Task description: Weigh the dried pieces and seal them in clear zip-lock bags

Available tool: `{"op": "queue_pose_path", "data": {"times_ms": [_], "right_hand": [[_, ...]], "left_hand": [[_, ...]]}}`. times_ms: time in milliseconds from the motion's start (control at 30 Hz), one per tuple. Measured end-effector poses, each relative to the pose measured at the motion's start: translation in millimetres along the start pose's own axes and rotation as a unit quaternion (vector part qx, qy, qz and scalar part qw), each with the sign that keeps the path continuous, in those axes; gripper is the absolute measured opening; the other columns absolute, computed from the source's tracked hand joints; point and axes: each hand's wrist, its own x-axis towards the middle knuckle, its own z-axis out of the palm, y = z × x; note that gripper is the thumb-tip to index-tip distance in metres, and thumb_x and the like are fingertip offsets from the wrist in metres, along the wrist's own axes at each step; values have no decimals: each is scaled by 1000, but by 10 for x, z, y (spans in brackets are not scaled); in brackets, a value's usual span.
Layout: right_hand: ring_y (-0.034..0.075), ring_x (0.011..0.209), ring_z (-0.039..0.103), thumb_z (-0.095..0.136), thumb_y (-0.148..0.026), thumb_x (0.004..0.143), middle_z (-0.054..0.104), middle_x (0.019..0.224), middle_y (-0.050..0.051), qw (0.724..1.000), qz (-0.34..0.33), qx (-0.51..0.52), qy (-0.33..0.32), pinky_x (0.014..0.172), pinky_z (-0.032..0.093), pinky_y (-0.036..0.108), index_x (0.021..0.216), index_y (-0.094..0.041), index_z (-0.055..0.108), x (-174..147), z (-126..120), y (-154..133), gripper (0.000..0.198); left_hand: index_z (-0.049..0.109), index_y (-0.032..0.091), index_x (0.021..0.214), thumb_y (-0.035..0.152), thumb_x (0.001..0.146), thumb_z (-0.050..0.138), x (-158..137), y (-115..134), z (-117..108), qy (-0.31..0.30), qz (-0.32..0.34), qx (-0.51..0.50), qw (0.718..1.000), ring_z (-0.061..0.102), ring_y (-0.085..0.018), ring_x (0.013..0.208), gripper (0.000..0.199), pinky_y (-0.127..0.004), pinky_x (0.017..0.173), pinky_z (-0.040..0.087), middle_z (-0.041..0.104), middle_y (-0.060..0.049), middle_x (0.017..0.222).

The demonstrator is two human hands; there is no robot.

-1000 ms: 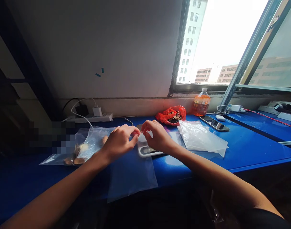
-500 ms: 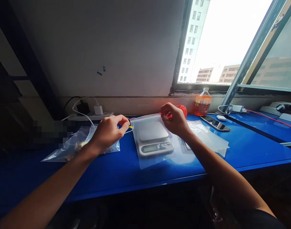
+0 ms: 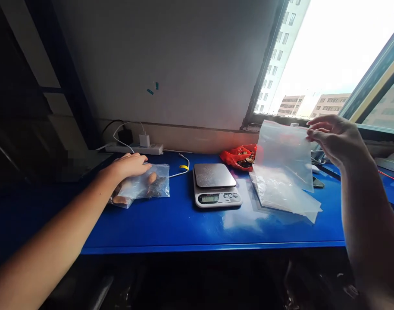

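Note:
My right hand (image 3: 339, 137) is raised on the right and pinches the top corner of a clear zip bag (image 3: 282, 150), which hangs flat with nothing visible in it. Below it, more flat zip bags (image 3: 277, 193) lie on the blue table. On the left, my left hand (image 3: 130, 165) is over filled clear plastic bags (image 3: 158, 185) with brownish pieces inside, its fingers stretched out. Whether it presses on them I cannot tell. Between my hands stands a kitchen scale (image 3: 214, 175) with a bare metal plate dotted with specks; its display digits are too small to read.
A red plastic bag (image 3: 229, 159) with dark pieces lies open behind the scale. A power strip (image 3: 156, 149) with a white charger (image 3: 144, 140) sits by the wall. A white cable (image 3: 188, 160) with a yellow tag runs across the table. A phone (image 3: 318, 182) lies partly behind the hanging bag.
The zip bag, held by both hands over the scale before, has swung right in my right hand. My left hand has let go of it and moved left over the filled bags.

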Motion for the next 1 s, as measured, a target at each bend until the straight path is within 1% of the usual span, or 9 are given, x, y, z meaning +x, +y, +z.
{"op": "queue_pose_path", "data": {"times_ms": [67, 133, 167, 333, 433, 533, 700, 867, 1000], "right_hand": [[7, 57, 58, 63, -3, 72, 60, 69, 4, 990, 61, -72, -101, 59, 44, 36, 80, -15, 66, 8, -90, 251, 15], [9, 57, 56, 56, -1, 75, 60, 69, 6, 957, 52, -181, -219, 58, 43, 33, 80, -15, 66, -73, -100, 478, 18], [10, 57, 55, 56, 0, 74, 59, 67, 7, 944, 39, -216, -248, 57, 42, 33, 79, -15, 67, -135, -76, 574, 19], [24, 81, 58, 68, -8, 65, 60, 84, 15, 913, -34, -299, -276, 74, 43, 40, 78, -18, 70, -446, 239, 773, 16], [27, 98, 57, 66, -16, 71, 64, 99, 13, 890, -68, -300, -337, 86, 44, 40, 93, -21, 70, -516, 442, 686, 23], [24, 103, 59, 57, -19, 78, 63, 113, 12, 867, -55, -284, -404, 89, 46, 36, 116, -19, 61, -509, 561, 550, 38], [22, 103, 57, 56, -25, 82, 64, 111, 10, 874, -85, -247, -410, 91, 46, 36, 121, -19, 59, -543, 666, 401, 40], [22, 93, 55, 53, -14, 78, 66, 88, 8, 859, -129, -291, -401, 83, 46, 35, 93, -19, 71, -609, 732, 359, 24], [21, 91, 56, 55, -18, 76, 66, 85, 7, 867, -116, -272, -400, 80, 46, 32, 85, -19, 71, -619, 686, 387, 19]], "left_hand": [[56, 18, 128, 49, 77, 46, 31, -28, 51, -7, 2, -6, 1000, 43, -39, 125, 60, -46, 93, 40, 50, -15, 138], [54, 21, 131, 49, 77, 46, 38, -20, 74, -9, 2, -11, 1000, 40, -40, 126, 61, -51, 94, 38, 49, -15, 139], [53, 22, 132, 49, 77, 46, 36, -9, 78, -8, 2, -12, 1000, 39, -41, 127, 62, -53, 94, 37, 48, -15, 140], [54, 28, 130, 52, 76, 46, 29, 46, 100, -8, 5, -13, 1000, 37, -45, 126, 60, -61, 93, 34, 48, -14, 139], [54, 28, 131, 54, 76, 44, 43, 49, 117, -18, 10, -9, 1000, 38, -45, 125, 61, -59, 92, 36, 49, -14, 139], [52, 27, 132, 55, 77, 43, 61, 46, 122, -30, 14, -5, 999, 39, -43, 125, 63, -55, 93, 37, 49, -14, 139], [53, 27, 132, 57, 76, 44, 58, 63, 109, -44, 21, -13, 999, 40, -42, 125, 65, -53, 94, 37, 50, -14, 137], [50, 27, 135, 57, 77, 43, 39, 88, 88, -60, 25, -15, 998, 39, -43, 126, 66, -54, 96, 36, 47, -14, 140], [49, 25, 136, 55, 78, 42, 30, 107, 76, -73, 30, -10, 997, 40, -41, 126, 66, -51, 97, 36, 47, -14, 140]]}}
